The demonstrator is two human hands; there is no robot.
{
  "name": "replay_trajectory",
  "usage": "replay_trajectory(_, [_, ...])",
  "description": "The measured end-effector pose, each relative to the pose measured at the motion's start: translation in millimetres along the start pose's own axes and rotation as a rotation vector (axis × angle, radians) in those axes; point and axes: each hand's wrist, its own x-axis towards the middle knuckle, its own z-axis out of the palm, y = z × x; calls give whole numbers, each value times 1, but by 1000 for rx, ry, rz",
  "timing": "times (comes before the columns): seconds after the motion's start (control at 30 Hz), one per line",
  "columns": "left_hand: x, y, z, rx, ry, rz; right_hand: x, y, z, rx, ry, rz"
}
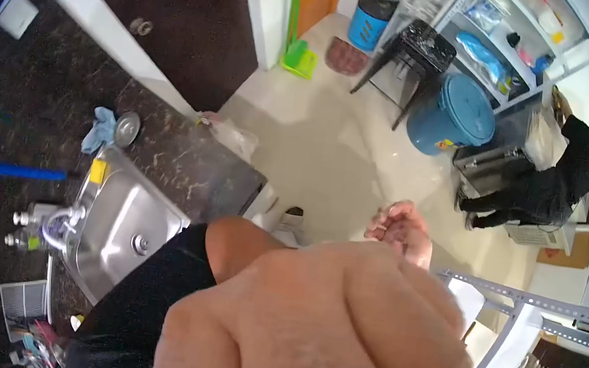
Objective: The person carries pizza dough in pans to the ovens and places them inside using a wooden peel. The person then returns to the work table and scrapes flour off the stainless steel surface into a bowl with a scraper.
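Observation:
Very close to the camera, my right hand (pixel 320 323) fills the bottom centre, its back and bent fingers turned to the lens. Its fingertips and anything inside it are hidden. Just beyond it is my left hand (pixel 402 233), held up over the floor with loosely curled fingers and nothing visible in it. A bare forearm (pixel 237 244) comes out of a black sleeve (pixel 143 298) at lower left and passes behind the near hand. To the left of that sleeve lies a steel sink (pixel 123 228) with a curved faucet (pixel 63 223).
A dark counter (pixel 185 161) holds a blue cloth (pixel 100 130) and yellow sponge (pixel 97 171). Beyond stand a black stool (pixel 427 43), blue lidded bin (pixel 454 116) and shelving (pixel 510 45). Another person (pixel 576 163) in black is at right, near a metal rack (pixel 548 306).

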Motion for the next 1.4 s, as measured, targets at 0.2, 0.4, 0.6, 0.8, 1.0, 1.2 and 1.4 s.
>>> replay_trajectory(0.2, [32, -106, -17, -208, -68, -83, 69, -55, -25, 17, 29, -124])
replay_trajectory(0.4, [89, -230, -42, -298, -246, -79, 139, -108, -90, 27, 25, -60])
replay_trajectory(0.6, [168, -304, -130, 110, -546, -412, 260, -219, -141, -18, -135, -65])
replay_trajectory(0.8, [165, -343, -199, 314, -710, -750, 371, -275, -156, -507, -157, -53])
replay_trajectory(1.0, [150, -333, -284, 815, -420, -842, 551, -241, -133, -119, -104, 219])
replay_trajectory(1.2, [168, -297, -401, 1359, -166, -654, 692, -191, 18, -842, -680, -64])
replay_trajectory(1.4, [148, -293, -516, 1847, -72, -376, 748, -41, 102, -76, -958, 124])
